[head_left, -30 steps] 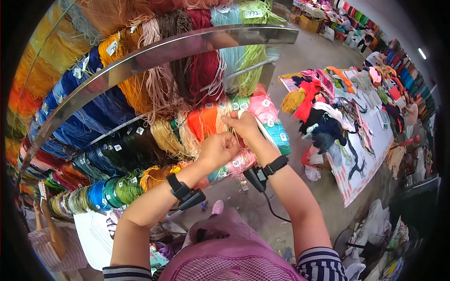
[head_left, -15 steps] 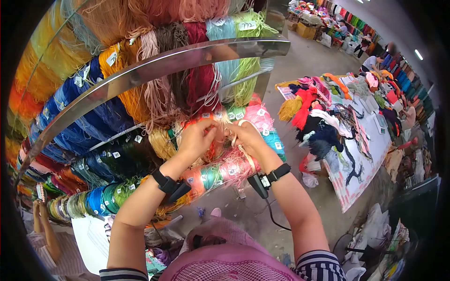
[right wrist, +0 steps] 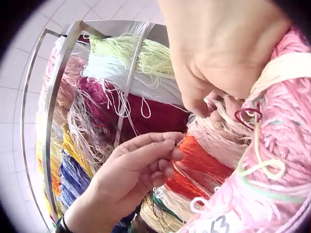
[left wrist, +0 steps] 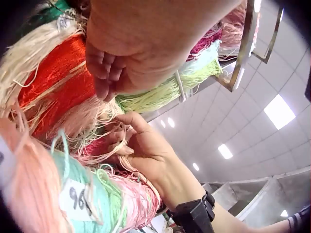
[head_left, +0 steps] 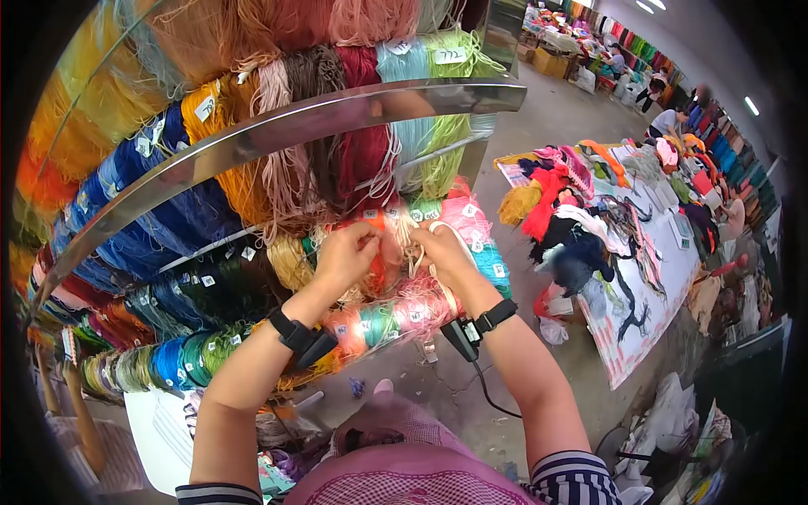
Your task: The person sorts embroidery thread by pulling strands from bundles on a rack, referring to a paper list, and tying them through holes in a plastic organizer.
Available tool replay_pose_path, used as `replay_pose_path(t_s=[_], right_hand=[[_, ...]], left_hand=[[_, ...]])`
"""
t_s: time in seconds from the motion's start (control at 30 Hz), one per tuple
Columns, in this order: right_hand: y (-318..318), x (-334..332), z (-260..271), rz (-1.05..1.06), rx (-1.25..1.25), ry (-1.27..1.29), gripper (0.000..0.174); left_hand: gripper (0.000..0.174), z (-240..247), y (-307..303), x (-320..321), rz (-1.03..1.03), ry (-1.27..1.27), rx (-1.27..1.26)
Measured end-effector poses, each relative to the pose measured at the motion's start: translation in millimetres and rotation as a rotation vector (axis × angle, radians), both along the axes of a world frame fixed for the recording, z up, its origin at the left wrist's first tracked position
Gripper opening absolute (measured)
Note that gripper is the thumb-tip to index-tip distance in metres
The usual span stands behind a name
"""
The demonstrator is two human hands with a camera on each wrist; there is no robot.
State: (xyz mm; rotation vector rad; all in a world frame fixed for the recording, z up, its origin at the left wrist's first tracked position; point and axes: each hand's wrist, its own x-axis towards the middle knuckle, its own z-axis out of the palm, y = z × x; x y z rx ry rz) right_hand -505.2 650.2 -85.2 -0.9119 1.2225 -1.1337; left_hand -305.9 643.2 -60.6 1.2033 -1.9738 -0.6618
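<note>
My right hand [head_left: 442, 251] grips a bundle of pale cream strands [right wrist: 221, 108] at the hanging skeins. A cream loop runs from it along the wrist. To its left, my left hand [head_left: 345, 254] is over the orange skein [right wrist: 201, 162], its fingers bent and thumb close to the forefinger. Whether a fine thread lies between those fingertips, I cannot tell. In the left wrist view, the left hand [left wrist: 141, 43] partly covers the orange skein, with the right hand [left wrist: 150, 153] below it among the strands. Pink skeins [right wrist: 286, 141] lie close beside the right hand.
A curved metal rail [head_left: 278, 126] crosses in front of the upper skeins. Below the hands runs a row of numbered skeins [head_left: 370, 320]. On the right stands a white table [head_left: 619, 337] with yarn heaped on it. Another person's arms [head_left: 76, 412] show at the lower left.
My left hand has moved up and left, away from the right hand and onto the orange skein. The right hand has shifted slightly down, with cream strands now showing in its fingers.
</note>
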Motion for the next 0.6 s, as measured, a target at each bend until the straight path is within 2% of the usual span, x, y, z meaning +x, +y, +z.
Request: replay_pose_path(t_s=[0.07, 0.13, 0.2, 0.23, 0.27, 0.33, 0.47, 0.53, 0.57, 0.6], right_hand=[[4, 4, 3, -0.03, -0.026, 0.062, 0.017], [6, 5, 4, 0.044, -0.147, 0.13, 0.02], [6, 3, -1, 0.028, -0.162, 0.198, 0.021], [6, 2, -2, 0.012, -0.18, 0.269, 0.023], [6, 2, -4, 0.014, -0.181, 0.272, 0.023], [8, 1, -5, -0.013, -0.122, 0.166, 0.022], [6, 3, 0, -0.065, -0.13, 0.032, 0.026], [16, 4, 30, 0.06, -0.082, 0.582, 0.029], [7, -2, 0, -0.042, -0.428, 0.855, 0.028], [15, -3, 9, -0.04, -0.432, 0.855, 0.028]], left_hand=[[0.018, 1, 0, -1, -0.016, -0.003, -0.065], [0.019, 4, -3, -7, -0.035, -0.008, -0.13], [0.027, 8, -12, -16, -0.196, -0.08, -0.529], [0.038, 8, -16, -18, -0.248, -0.171, -0.423], [0.038, 3, -19, -20, -0.245, -0.168, -0.424], [0.045, -7, -23, -25, -0.194, -0.346, -0.406], [0.051, -15, -21, -27, -0.185, -0.418, -0.369], [0.056, -17, -23, -28, -0.148, -0.565, -0.43], [0.056, -18, -23, -28, -0.145, -0.567, -0.431], [0.054, -17, -23, -28, -0.145, -0.567, -0.439]])
